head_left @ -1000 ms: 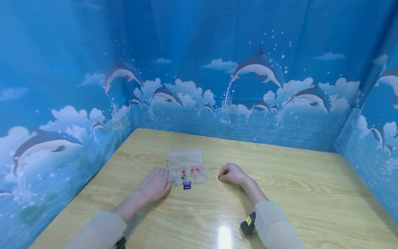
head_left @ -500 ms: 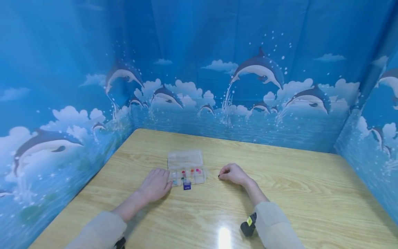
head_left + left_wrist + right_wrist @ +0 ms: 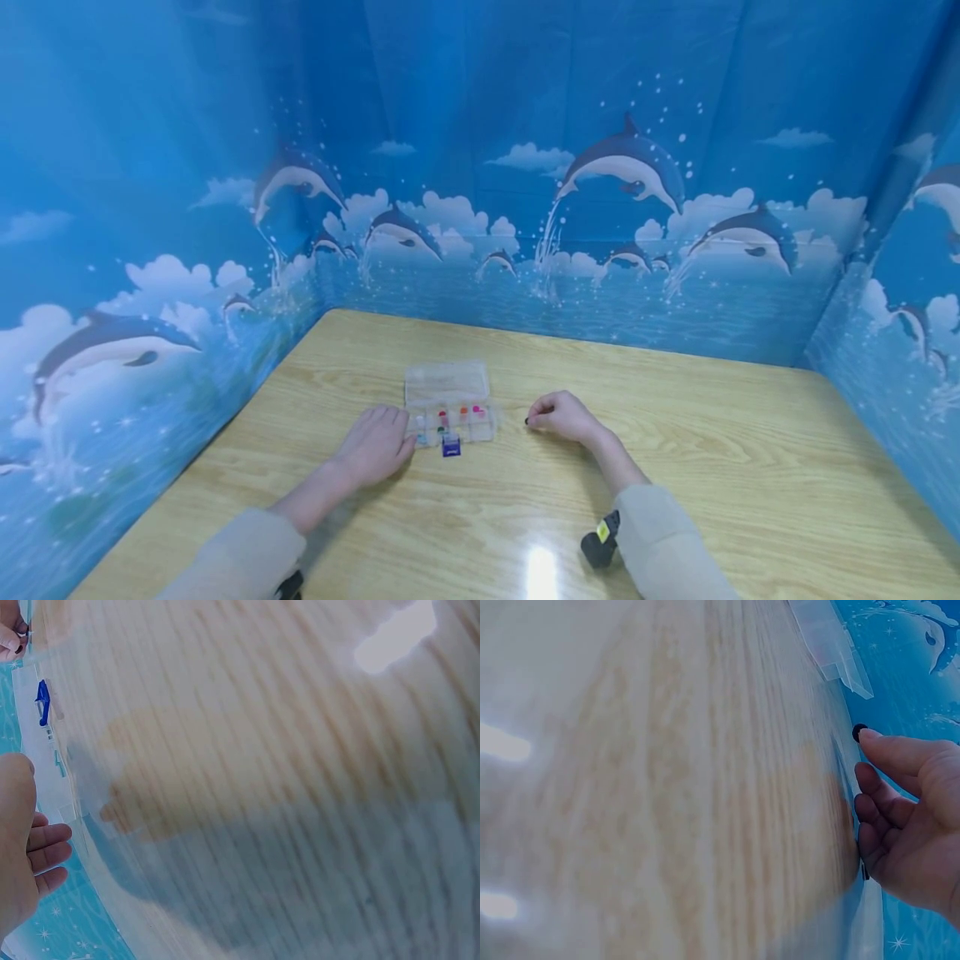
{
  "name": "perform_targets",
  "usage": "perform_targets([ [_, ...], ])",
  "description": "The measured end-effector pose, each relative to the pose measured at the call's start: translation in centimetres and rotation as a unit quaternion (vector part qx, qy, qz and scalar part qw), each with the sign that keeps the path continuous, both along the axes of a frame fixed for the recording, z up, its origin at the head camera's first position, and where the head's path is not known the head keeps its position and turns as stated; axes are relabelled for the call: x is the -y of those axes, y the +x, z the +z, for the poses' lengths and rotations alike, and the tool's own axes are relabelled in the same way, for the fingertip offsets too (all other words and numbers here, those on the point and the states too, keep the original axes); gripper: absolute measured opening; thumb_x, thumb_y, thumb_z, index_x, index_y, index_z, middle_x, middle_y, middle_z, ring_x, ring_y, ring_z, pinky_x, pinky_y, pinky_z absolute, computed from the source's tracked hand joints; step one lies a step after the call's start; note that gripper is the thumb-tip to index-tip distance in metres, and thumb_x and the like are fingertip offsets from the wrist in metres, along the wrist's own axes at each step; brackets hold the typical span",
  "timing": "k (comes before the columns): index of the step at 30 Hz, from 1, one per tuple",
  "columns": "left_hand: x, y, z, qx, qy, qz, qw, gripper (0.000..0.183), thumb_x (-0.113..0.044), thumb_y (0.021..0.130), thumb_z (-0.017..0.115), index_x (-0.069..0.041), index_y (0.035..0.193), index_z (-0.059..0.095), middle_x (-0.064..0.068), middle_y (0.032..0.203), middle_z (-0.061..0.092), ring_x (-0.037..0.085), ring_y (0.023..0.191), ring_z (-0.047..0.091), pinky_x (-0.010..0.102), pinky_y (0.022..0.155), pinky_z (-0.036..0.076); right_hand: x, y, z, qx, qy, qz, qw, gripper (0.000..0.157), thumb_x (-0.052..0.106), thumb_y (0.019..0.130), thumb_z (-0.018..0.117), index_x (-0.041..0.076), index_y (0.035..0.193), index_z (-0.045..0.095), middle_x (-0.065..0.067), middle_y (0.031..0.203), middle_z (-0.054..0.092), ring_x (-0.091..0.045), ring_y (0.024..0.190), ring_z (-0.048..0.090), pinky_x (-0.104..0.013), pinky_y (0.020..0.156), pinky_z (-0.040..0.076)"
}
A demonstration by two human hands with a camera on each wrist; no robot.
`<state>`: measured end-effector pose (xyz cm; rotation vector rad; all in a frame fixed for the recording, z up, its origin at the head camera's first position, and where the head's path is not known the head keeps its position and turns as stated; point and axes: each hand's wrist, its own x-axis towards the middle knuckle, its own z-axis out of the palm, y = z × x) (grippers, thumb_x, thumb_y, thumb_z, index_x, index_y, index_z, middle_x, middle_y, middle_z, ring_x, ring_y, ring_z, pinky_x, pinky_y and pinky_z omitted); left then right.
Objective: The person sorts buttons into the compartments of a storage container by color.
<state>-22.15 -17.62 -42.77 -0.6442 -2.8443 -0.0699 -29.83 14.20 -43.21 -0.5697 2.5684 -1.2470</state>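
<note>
A clear plastic box [image 3: 483, 431] with compartments lies on the table, its transparent lid [image 3: 446, 383] folded back. Small red, orange, pink and green pieces sit inside. My left hand [image 3: 375, 446] rests at the box's left side, fingers loosely extended and fingertips right at its edge. To the right of the box, my right hand [image 3: 566, 417] pinches a small round black piece [image 3: 859, 733] between thumb and index finger, low over the table. A small blue-purple clip-like piece [image 3: 451, 447] stands at the box's front edge and also shows in the left wrist view.
The wood-grain table [image 3: 675, 467] is walled at the back and sides by blue dolphin-print curtains [image 3: 480, 167]. A black wrist device [image 3: 598, 546] hangs by the right sleeve. In the right wrist view, a thin dark object [image 3: 865, 871] shows below the fingers.
My right hand has risen very slightly with the black piece, which shows more plainly at the fingertips. The left hand and the box have stayed put.
</note>
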Motion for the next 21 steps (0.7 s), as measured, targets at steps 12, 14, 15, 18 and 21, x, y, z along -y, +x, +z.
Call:
perform_targets([
  [12,0.1,-0.3,0.0,-0.005,0.004,-0.001,1.0000,0.032,-0.026,0.092,0.051,0.005,0.100,0.054,0.017,0.096,0.058,0.033,0.095,0.054,0.046,0.089,0.042,0.5,-0.5,0.3,-0.023,0.000,-0.024,0.999,0.009,0.010,0.087,0.062,0.006,0.084,0.069,-0.002,0.084,0.065,-0.014,0.072,0.052,-0.029,0.064,0.043],
  [14,0.1,-0.3,0.0,-0.002,0.002,0.001,1.0000,0.033,-0.027,0.092,0.051,0.005,0.101,0.054,0.017,0.097,0.058,0.033,0.096,0.054,0.046,0.089,0.041,0.6,-0.5,0.4,-0.023,-0.003,-0.027,0.999,0.009,0.010,0.087,0.062,0.006,0.085,0.069,-0.002,0.085,0.066,-0.014,0.073,0.053,-0.029,0.065,0.044],
  [15,0.1,-0.3,0.0,0.000,0.002,0.001,1.0000,0.034,-0.027,0.092,0.051,0.005,0.101,0.054,0.018,0.097,0.058,0.033,0.097,0.053,0.046,0.090,0.041,0.7,-0.5,0.4,-0.024,-0.006,-0.027,0.999,0.009,0.010,0.087,0.062,0.006,0.085,0.070,-0.002,0.085,0.066,-0.014,0.074,0.053,-0.030,0.066,0.044],
  [18,0.1,-0.2,0.0,0.006,0.000,0.004,1.0000,0.035,-0.027,0.092,0.051,0.006,0.103,0.054,0.018,0.098,0.058,0.033,0.097,0.053,0.046,0.090,0.041,0.9,-0.5,0.4,-0.023,-0.008,-0.031,0.999,0.009,0.009,0.087,0.062,0.006,0.086,0.070,-0.002,0.086,0.067,-0.013,0.077,0.055,-0.030,0.069,0.046],
  [21,0.1,-0.1,-0.1,0.014,-0.003,0.006,0.9999,0.036,-0.027,0.092,0.050,0.006,0.104,0.054,0.018,0.099,0.058,0.033,0.099,0.053,0.046,0.091,0.041,1.2,-0.5,0.5,-0.026,-0.011,-0.032,0.999,0.008,0.009,0.087,0.062,0.005,0.086,0.070,-0.003,0.086,0.067,-0.012,0.077,0.055,-0.030,0.070,0.046],
])
